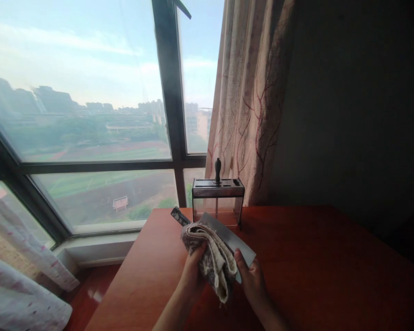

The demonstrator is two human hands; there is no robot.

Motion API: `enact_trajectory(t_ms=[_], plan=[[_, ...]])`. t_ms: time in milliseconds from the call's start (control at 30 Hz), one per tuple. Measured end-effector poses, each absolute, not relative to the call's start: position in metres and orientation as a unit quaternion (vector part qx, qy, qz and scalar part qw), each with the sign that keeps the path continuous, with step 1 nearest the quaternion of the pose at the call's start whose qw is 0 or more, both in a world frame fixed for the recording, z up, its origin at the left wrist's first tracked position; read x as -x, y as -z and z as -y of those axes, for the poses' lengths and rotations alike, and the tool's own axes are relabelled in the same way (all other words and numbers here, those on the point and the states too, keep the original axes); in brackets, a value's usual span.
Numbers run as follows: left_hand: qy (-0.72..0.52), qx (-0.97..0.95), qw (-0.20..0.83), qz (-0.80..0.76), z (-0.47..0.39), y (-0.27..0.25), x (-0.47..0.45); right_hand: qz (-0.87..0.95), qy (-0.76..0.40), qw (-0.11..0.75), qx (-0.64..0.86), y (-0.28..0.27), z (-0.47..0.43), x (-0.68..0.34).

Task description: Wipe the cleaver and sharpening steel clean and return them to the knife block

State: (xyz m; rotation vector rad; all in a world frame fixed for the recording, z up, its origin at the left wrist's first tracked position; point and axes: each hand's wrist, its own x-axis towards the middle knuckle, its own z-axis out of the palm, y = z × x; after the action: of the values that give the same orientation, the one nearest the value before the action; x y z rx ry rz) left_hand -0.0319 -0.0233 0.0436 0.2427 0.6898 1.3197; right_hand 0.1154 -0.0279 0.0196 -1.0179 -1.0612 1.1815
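Observation:
A kitchen cleaver (229, 235) is held above the table, its dark patterned handle pointing to the upper left and its broad blade slanting down to the right. My left hand (195, 266) is closed around a folded grey-and-cream cloth (212, 257), which lies against the blade and covers part of it. The lower right end of the blade is pinched in my right hand (251, 276), with the thumb on the near face. Behind the cleaver stands a knife block (218, 188) with clear sides and a slotted dark top. One dark-handled tool (218, 170) sticks up from its slots.
The reddish-brown wooden table (313, 262) extends to both sides of my hands. A large window (89, 115) with dark frames is at the left and back. A patterned curtain (248, 92) hangs behind the table, and a white curtain (20, 289) hangs at lower left.

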Motion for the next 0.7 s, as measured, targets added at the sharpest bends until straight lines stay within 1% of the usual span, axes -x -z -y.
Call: enact_trajectory(t_ms=[167,367,533,700], plan=[[-0.635,-0.085,0.700,-0.316,0.017,-0.047,0.044,0.472,-0.524,0.554,0.442,-0.017,0.031,-0.113],[-0.704,-0.054,0.640,-0.301,0.009,-0.055,0.067,0.444,-0.485,0.560,0.505,-0.012,0.036,-0.110],[-0.770,-0.047,0.584,-0.254,-0.001,-0.056,0.095,0.481,-0.505,0.530,0.482,-0.014,0.035,-0.114],[-0.816,-0.018,0.531,-0.227,-0.005,-0.057,0.124,0.478,-0.475,0.548,0.495,-0.003,0.033,-0.115]])
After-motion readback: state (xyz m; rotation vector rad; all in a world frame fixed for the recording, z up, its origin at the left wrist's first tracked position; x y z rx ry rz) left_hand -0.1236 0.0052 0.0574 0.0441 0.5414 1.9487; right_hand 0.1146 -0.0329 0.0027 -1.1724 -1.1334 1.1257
